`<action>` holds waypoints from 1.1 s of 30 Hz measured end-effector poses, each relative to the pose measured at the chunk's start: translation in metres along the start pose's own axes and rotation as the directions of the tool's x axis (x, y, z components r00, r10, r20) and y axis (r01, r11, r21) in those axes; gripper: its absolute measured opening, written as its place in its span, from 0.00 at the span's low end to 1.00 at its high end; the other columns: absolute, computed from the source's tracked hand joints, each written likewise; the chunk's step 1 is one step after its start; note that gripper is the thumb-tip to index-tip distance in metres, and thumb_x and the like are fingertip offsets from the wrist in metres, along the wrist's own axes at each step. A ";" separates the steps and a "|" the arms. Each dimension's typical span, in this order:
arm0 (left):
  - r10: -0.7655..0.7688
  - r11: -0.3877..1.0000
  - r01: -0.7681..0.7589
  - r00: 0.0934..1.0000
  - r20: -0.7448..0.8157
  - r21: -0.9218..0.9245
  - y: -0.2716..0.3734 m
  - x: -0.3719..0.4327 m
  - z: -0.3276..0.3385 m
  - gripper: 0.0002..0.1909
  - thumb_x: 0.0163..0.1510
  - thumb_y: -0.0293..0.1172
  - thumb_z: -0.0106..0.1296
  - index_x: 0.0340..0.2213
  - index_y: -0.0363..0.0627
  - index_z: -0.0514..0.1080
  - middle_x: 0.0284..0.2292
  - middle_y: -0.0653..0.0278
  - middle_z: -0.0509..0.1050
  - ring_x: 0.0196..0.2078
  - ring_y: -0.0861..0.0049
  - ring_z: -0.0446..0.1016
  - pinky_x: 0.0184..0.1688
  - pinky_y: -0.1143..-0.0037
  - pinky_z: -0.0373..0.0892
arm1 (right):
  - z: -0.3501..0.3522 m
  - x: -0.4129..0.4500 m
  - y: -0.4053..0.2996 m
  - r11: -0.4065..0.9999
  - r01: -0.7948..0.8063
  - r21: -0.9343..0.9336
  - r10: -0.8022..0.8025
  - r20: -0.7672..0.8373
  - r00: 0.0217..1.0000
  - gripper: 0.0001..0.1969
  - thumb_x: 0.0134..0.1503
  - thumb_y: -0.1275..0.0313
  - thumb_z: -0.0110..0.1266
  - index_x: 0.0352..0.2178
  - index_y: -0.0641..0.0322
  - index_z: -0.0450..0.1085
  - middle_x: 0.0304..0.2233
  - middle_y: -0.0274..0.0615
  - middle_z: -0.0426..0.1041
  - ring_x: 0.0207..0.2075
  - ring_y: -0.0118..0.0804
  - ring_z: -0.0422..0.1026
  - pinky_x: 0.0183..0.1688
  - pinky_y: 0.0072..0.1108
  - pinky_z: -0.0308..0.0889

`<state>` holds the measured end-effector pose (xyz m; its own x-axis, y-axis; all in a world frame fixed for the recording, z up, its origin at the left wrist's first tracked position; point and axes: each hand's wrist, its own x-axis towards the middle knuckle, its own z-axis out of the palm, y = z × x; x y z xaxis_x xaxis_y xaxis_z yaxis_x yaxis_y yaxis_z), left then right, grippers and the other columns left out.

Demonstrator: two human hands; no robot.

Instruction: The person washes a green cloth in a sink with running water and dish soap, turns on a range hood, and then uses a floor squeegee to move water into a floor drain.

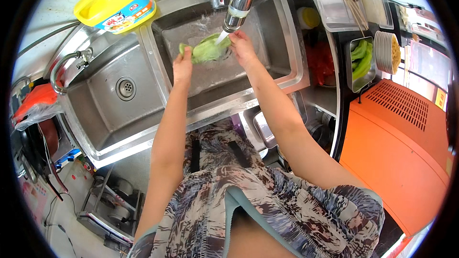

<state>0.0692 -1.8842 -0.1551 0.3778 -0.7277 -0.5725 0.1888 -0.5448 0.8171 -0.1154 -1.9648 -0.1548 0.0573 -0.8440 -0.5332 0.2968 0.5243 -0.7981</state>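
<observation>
A pale green leafy vegetable is stretched between my two hands over the right basin of a stainless steel sink. My left hand grips its left end, and my right hand pinches its right end. Water runs from a chrome faucet onto the leaf, just left of my right hand. Splashing water blurs the middle of the leaf. The spout's mouth is close above it.
A yellow detergent jug stands behind the left basin, which has its own curved tap. To the right are a metal tray of green vegetables, stacked plates and a large orange metal cabinet.
</observation>
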 end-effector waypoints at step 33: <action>0.192 0.894 -0.335 0.887 0.421 0.297 0.059 0.037 0.022 0.45 0.45 0.71 0.33 0.41 0.34 0.67 0.42 0.47 0.69 0.46 0.61 0.66 0.48 0.70 0.60 | 0.042 -0.035 -0.023 0.693 0.276 -0.665 -0.088 0.302 0.949 0.17 0.54 0.66 0.48 0.42 0.66 0.65 0.37 0.45 0.71 0.39 0.38 0.69 0.42 0.23 0.63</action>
<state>0.0748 -1.9523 -0.1301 -0.0101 -0.9251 -0.3795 -0.2269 -0.3675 0.9019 -0.0841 -1.9523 -0.1062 0.3162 -0.8814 -0.3510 -0.4127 0.2053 -0.8874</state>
